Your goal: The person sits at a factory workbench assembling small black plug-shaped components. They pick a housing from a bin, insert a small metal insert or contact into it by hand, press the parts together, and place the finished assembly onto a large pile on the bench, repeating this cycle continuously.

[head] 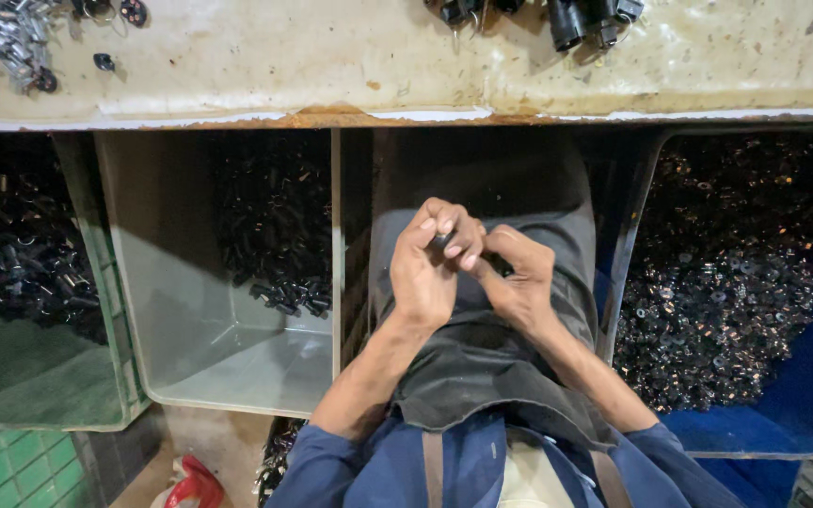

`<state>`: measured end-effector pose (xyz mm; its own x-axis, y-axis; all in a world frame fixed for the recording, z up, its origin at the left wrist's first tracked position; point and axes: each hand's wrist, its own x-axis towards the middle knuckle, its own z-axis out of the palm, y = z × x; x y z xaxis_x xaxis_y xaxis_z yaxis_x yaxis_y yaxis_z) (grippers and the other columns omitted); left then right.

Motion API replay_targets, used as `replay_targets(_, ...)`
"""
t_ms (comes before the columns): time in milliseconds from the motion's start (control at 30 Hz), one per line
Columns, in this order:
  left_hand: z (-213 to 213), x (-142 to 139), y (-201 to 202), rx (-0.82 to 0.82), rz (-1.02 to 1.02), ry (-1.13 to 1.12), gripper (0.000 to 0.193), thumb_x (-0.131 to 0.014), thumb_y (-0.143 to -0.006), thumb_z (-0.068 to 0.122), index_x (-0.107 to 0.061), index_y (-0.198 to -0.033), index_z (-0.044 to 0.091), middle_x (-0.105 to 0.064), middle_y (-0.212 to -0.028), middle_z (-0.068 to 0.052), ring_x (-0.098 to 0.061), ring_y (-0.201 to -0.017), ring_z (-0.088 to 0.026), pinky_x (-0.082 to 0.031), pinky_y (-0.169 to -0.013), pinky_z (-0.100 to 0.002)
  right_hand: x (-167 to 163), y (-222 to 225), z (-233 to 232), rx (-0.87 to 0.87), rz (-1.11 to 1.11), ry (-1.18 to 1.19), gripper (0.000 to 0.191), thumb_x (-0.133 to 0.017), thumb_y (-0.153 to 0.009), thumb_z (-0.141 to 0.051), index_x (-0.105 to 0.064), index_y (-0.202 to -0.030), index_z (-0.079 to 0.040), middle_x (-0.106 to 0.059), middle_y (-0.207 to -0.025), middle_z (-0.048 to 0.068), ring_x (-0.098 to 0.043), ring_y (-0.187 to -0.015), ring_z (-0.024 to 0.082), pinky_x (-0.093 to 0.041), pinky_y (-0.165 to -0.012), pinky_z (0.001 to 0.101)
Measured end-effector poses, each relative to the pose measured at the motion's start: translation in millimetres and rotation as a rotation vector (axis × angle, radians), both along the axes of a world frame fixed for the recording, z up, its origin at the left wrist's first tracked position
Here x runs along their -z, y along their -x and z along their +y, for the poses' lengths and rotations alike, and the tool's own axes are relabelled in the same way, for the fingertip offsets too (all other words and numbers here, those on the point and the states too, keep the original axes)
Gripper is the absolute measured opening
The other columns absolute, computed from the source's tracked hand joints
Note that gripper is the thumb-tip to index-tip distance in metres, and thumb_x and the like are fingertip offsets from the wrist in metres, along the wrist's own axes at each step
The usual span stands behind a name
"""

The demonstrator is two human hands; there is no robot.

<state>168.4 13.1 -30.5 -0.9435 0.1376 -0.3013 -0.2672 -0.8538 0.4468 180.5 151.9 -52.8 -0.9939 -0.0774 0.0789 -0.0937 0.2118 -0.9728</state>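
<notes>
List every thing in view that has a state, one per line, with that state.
left hand: closed, fingertips pinching a small dark part
right hand: closed, pressed against the left hand
small dark part: gripped between the hands, mostly hidden
grey bin: open, partly filled with black parts at the far end
green crate: open, black parts heaped at the back
blue bin: open, holding many small dark ring-shaped pieces
workbench: stained, loose parts along its far edge

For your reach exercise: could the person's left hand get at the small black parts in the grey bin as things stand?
Probably yes. The grey bin lies open-topped right beside the left hand, nothing covering the black parts; the hand would first have to let go of the small dark piece.
</notes>
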Motion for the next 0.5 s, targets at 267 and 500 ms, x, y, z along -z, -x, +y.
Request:
replay_targets(267, -65, -22, 16, -0.044, 0.255, 1.523, 0.011, -0.053, -0.094, 0.014, -0.061, -0.087, 0.009, -0.063, -0.081, -0.005, -0.058, -0.079, -0.028, -0.044, -0.081, -0.041, 12, 15, -10, -0.113, -0.796, 0.630, 0.029, -0.065, -0.095, -0.011, -0.061, -0.123, -0.006, -0.059, -0.088, 0.007, -0.054, -0.061, 0.012, -0.038, -0.038, 0.0232)
replay_targets(500, -89, -49, 75, -0.221, 0.565, 1.929, 0.006, -0.064, -0.103, 0.009, -0.066, -0.109, 0.008, -0.069, -0.114, -0.009, -0.063, -0.114, -0.029, -0.050, -0.099, -0.045, 25, 18, 29, 0.019, -0.789, 0.976, 0.025, -0.057, -0.105, -0.020, -0.051, -0.123, -0.004, -0.065, -0.101, 0.015, -0.059, -0.062, 0.015, -0.040, -0.036, 0.0229)
